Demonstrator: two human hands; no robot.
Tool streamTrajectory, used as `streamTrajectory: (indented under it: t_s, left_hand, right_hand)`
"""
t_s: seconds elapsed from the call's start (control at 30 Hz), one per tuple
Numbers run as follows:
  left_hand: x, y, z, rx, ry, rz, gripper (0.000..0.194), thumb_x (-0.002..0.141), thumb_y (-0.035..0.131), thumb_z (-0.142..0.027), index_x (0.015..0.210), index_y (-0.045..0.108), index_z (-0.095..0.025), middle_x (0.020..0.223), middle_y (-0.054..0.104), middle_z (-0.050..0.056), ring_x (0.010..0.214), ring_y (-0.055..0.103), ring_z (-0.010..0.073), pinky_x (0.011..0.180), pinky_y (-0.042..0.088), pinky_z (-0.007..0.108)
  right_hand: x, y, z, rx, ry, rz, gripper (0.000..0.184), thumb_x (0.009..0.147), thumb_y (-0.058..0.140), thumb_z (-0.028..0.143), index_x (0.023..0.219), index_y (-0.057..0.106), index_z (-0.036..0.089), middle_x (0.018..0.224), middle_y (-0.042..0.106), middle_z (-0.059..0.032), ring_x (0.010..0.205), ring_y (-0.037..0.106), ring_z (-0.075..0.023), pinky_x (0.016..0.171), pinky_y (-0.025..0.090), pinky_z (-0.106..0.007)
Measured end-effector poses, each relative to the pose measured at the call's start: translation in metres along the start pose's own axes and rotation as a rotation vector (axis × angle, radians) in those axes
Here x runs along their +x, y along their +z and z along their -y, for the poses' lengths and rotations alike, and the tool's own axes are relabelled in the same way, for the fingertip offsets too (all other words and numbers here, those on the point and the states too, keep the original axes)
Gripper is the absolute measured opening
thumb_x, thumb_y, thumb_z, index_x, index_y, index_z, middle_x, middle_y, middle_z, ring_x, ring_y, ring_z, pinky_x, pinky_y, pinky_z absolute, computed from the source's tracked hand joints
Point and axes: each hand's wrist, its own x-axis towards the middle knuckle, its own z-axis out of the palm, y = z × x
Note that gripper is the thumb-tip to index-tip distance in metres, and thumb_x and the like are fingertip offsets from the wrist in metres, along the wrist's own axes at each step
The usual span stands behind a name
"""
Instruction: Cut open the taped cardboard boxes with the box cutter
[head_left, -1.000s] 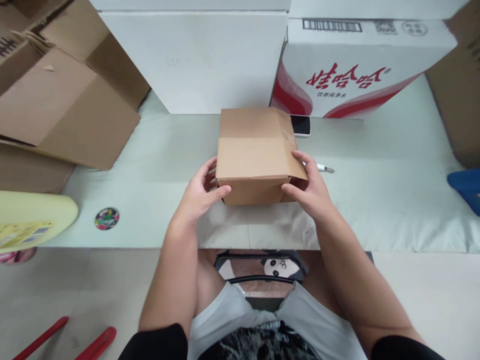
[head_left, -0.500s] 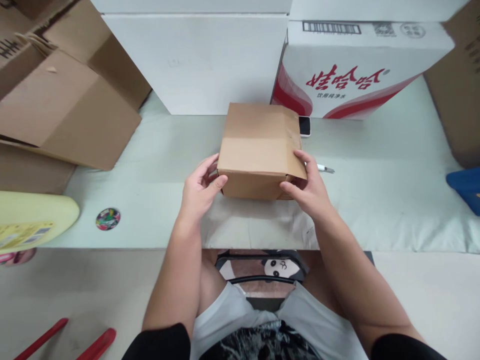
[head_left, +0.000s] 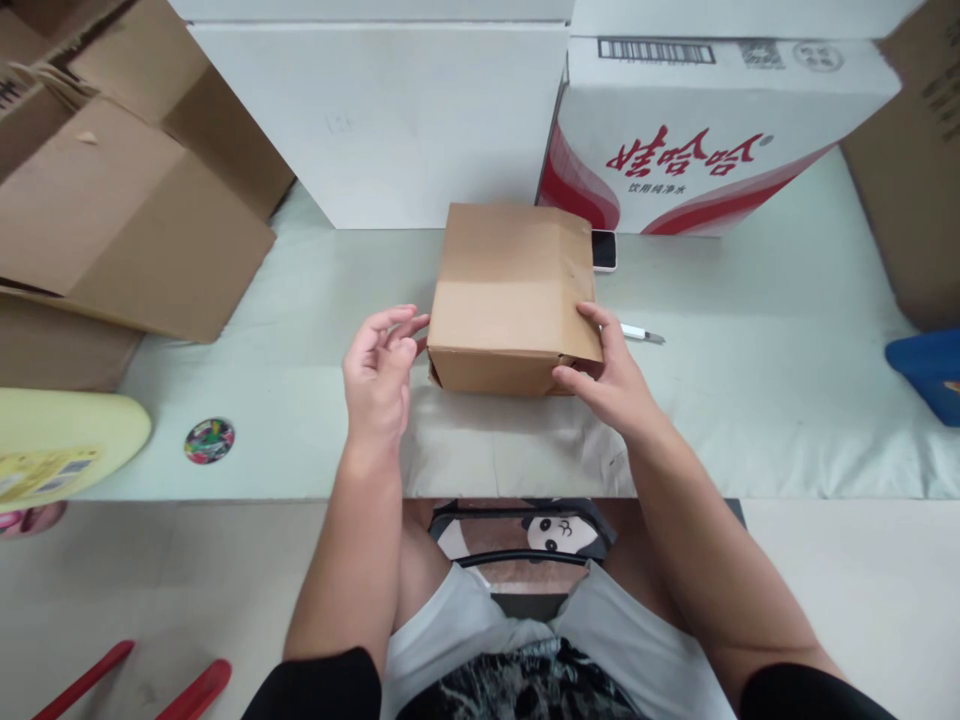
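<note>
While the right hand (head_left: 613,385) grips the near right corner of a brown cardboard box (head_left: 495,290), thumb against its front face and fingers along the slanting top flap (head_left: 581,262), the left hand (head_left: 377,385) hovers at the opposite corner with its fingers loosely curled. Whether those fingertips brush the cardboard cannot be told. The hands are well apart, with the box between them, resting on a pale green, cloth-covered tabletop (head_left: 750,410) directly before the seated person. Just beyond its right side lie a smartphone (head_left: 604,251) and a white-handled utility knife (head_left: 643,334), blade pointing right. Behind stand a plain white carton (head_left: 405,130) and a drinking-water carton (head_left: 697,150) with red lettering. Folded brown cartons (head_left: 127,220) crowd the left, above a pale yellow bottle (head_left: 67,445) and a colorful round disc (head_left: 209,441); a blue object (head_left: 930,375), partly cut off, sits at far right.
</note>
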Motion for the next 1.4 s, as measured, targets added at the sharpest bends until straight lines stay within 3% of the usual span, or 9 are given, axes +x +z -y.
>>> streamTrajectory:
  t_s: [0.23,0.4,0.57,0.67,0.77,0.9,1.0,1.23,1.4]
  left_hand:
    - [0.004,0.003,0.005,0.245,-0.367,-0.167,0.025,0.084,0.069,-0.043,0.103,0.070,-0.027,0.114,0.073,0.005,0.112,0.068,0.0219,0.078,0.056,0.028]
    - [-0.001,0.006,0.002,0.175,-0.553,0.047,0.045,0.087,0.060,-0.057,0.116,0.072,-0.024,0.120,0.077,0.009,0.114,0.070,0.0285,0.080,0.057,0.035]
    - [-0.004,0.009,0.001,0.095,-0.524,0.119,0.063,0.083,0.061,-0.068,0.130,0.070,-0.026,0.132,0.075,0.008,0.127,0.066,0.0301,0.091,0.057,0.037]
    - [-0.004,0.008,0.002,0.058,-0.469,0.176,0.072,0.080,0.066,-0.073,0.136,0.067,-0.029,0.150,0.065,0.006,0.141,0.058,0.0327,0.094,0.058,0.037]
    - [-0.002,0.006,0.002,0.028,-0.299,0.197,0.072,0.077,0.069,-0.078,0.134,0.070,-0.032,0.163,0.053,0.002,0.156,0.042,0.0352,0.112,0.053,0.042]
    - [-0.002,0.006,-0.001,-0.021,0.030,0.265,0.059,0.077,0.073,-0.076,0.124,0.077,-0.042,0.169,0.045,-0.009,0.166,0.025,0.0323,0.132,0.034,0.043]
    - [-0.009,0.012,-0.010,0.043,0.192,0.297,0.055,0.082,0.068,-0.077,0.128,0.074,-0.048,0.168,0.043,-0.013,0.166,0.025,0.0325,0.135,0.031,0.047]
    - [-0.028,0.030,-0.026,0.242,0.471,0.361,0.055,0.094,0.053,-0.073,0.141,0.066,-0.046,0.163,0.044,-0.004,0.161,0.030,0.0326,0.138,0.020,0.053]
    - [-0.029,0.035,-0.029,0.306,0.526,0.314,0.062,0.082,0.068,-0.078,0.128,0.070,-0.037,0.155,0.048,0.005,0.155,0.035,0.0405,0.132,0.026,0.063]
  right_hand:
    - [0.001,-0.002,-0.004,-0.078,-0.028,0.011,0.076,0.079,0.071,0.049,0.144,0.038,0.030,0.157,0.045,-0.0129,0.137,0.052,-0.0339,0.113,0.049,-0.055]
    - [0.001,-0.003,0.000,-0.107,-0.021,-0.003,0.075,0.080,0.067,0.049,0.145,0.038,0.028,0.159,0.044,-0.0141,0.140,0.050,-0.0355,0.116,0.047,-0.058]
    - [0.002,-0.006,0.002,-0.117,-0.025,-0.019,0.074,0.081,0.062,0.046,0.147,0.034,0.026,0.164,0.039,-0.0139,0.150,0.041,-0.0344,0.126,0.037,-0.058]
    - [0.005,-0.009,-0.004,-0.056,-0.001,-0.005,0.074,0.082,0.059,0.041,0.149,0.031,0.028,0.167,0.036,-0.0115,0.155,0.037,-0.0312,0.132,0.028,-0.058]
    - [0.007,-0.009,-0.013,0.031,0.046,0.020,0.073,0.081,0.058,0.039,0.149,0.033,0.033,0.168,0.039,-0.0080,0.156,0.037,-0.0299,0.132,0.026,-0.060]
    - [0.007,-0.004,-0.017,0.196,0.082,0.060,0.069,0.089,0.047,0.071,0.147,0.037,0.036,0.169,0.040,-0.0053,0.158,0.037,-0.0309,0.129,0.030,-0.062]
    - [0.003,0.003,-0.012,0.265,0.097,0.118,0.081,0.087,0.037,0.088,0.147,0.037,0.034,0.158,0.054,-0.0079,0.148,0.051,-0.0307,0.125,0.037,-0.059]
    - [-0.005,0.017,0.008,0.606,0.247,0.196,0.080,0.083,0.044,0.083,0.145,0.045,0.032,0.148,0.062,-0.0087,0.131,0.064,-0.0346,0.096,0.062,-0.055]
    - [-0.004,0.027,0.005,0.638,0.324,0.152,0.071,0.085,0.057,0.073,0.142,0.049,0.032,0.151,0.062,-0.0055,0.136,0.062,-0.0330,0.108,0.057,-0.058]
